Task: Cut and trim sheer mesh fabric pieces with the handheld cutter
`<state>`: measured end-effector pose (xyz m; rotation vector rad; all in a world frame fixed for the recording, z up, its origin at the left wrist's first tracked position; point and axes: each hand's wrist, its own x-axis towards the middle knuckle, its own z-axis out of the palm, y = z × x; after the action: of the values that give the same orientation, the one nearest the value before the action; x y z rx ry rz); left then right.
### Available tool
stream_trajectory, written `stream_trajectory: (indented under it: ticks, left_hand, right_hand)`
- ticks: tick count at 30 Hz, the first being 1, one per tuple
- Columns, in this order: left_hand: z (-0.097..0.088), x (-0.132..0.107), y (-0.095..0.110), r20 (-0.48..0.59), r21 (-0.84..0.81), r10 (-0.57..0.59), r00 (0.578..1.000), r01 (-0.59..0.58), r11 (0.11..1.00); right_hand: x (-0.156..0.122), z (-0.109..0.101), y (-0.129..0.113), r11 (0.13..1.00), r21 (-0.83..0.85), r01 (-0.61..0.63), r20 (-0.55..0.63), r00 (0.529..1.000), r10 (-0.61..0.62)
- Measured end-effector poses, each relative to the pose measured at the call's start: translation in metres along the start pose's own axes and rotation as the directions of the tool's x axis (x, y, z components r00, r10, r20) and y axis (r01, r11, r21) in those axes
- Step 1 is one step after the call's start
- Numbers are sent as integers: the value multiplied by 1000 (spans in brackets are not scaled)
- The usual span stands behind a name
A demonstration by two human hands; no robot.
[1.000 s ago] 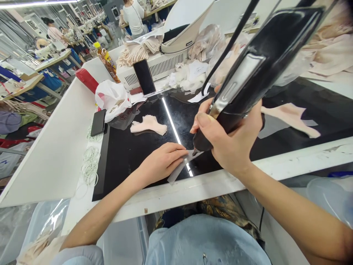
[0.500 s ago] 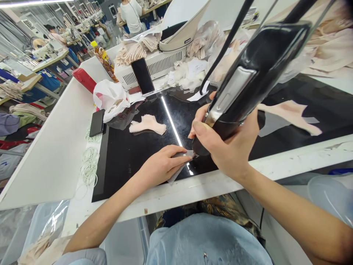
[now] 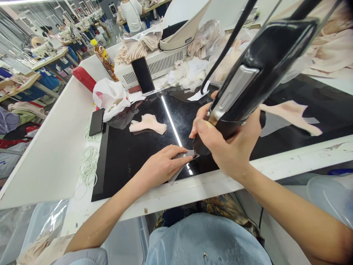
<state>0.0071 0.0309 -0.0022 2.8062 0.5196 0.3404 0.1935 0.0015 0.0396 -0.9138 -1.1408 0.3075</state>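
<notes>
My right hand (image 3: pixel 230 147) is wrapped round a black corded hand tool (image 3: pixel 253 77) with a silver lever along its side. The tool points down, its lower tip close to the fingertips of my left hand (image 3: pixel 162 166). That hand lies flat, fingers stretched out, over a small translucent sheet (image 3: pixel 174 177) on the black work surface (image 3: pixel 124 158). Most of the sheet is hidden under the fingers. Cut pale pink fabric pieces lie on both sides: a small stack (image 3: pixel 148 124) at the left and a longer piece (image 3: pixel 292 114) at the right, over another translucent sheet (image 3: pixel 271 125).
Pale green elastic loops (image 3: pixel 89 165) and a dark phone (image 3: pixel 96 122) lie along the left edge. Behind are a white plastic bag (image 3: pixel 110 97), an upright phone (image 3: pixel 142 75), a vented white box (image 3: pixel 162 67) and heaped fabric. A black cable (image 3: pixel 227 46) hangs near the tool.
The tool and my right hand have shifted very slightly to the right. My left hand stays flat on the sheet, nearly unmoved.
</notes>
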Motion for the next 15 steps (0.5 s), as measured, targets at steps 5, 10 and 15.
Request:
stream_trajectory:
  ticks: [5, 10, 15]
  left_hand:
    - [1, -1, 0, -1, 48, 19, 1000, -19, 999]
    - [-1, -2, 2, -11, 94, 33, 999, -32, 995]
    - [-3, -2, 3, -11, 86, 37, 999, -36, 996]
  right_hand:
    - [2, 0, -1, 998, -31, -63, -21, 998, 63]
    - [5, -5, 9, 999, 30, 30, -72, 997, -27]
    - [5, -9, 16, 996, -22, 83, -23, 996, -84]
